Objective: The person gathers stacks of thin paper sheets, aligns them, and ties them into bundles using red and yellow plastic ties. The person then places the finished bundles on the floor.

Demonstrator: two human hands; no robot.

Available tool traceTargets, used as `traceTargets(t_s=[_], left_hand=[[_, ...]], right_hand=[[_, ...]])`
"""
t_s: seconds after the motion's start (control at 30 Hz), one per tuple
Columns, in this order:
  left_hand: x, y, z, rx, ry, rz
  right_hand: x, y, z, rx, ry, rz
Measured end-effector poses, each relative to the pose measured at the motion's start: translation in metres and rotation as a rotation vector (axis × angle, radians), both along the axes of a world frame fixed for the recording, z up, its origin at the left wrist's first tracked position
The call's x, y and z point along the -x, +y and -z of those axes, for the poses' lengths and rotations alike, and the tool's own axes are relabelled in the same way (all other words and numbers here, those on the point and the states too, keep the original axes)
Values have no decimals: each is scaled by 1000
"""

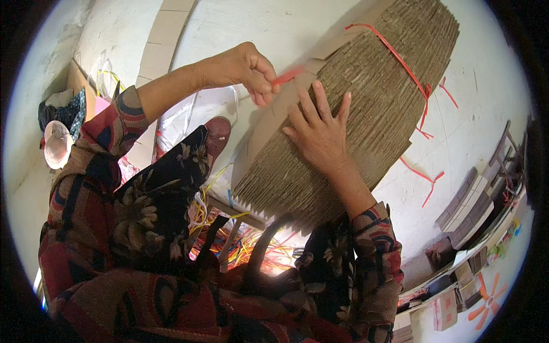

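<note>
A long stack of cardboard pieces (366, 114) lies on its side before me, its layered edges facing up. Red plastic strapping (398, 55) runs across its far part and is knotted on the right side. My right hand (322, 128) rests on top of the stack with fingers spread, holding nothing. At the stack's left side, my left hand (254, 74) is closed, pinching a short piece of red plastic strap (289, 75), whose free end is blurred by motion. Where that strap leads beyond its blurred end cannot be made out.
Loose red straps (426, 180) lie right of the stack. A row of cardboard (166, 40) stretches along the left. Tangled coloured straps (269, 254) lie below, near my shoe (218, 137). At the right are more cardboard stacks (466, 206) and an orange fan (488, 300).
</note>
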State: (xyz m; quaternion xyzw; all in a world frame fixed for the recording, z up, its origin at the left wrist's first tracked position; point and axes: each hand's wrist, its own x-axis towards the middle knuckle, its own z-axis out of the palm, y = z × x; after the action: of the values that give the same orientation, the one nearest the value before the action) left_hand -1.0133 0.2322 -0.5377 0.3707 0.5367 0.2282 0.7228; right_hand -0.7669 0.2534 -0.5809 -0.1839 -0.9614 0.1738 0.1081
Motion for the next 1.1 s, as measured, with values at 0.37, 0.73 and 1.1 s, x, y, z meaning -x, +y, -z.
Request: traceTargets(t_s=[0.37,0.73,1.1], left_hand=[[-90,29,-114,-925,96,701],[-225,57,-51,-1416,302,881],[-268,86,20,-1252,216,1091]], right_hand=[[-8,0,1,-13,-14,30],[-183,-14,-7,842,410,1237],[-229,12,74,503,155,1053]])
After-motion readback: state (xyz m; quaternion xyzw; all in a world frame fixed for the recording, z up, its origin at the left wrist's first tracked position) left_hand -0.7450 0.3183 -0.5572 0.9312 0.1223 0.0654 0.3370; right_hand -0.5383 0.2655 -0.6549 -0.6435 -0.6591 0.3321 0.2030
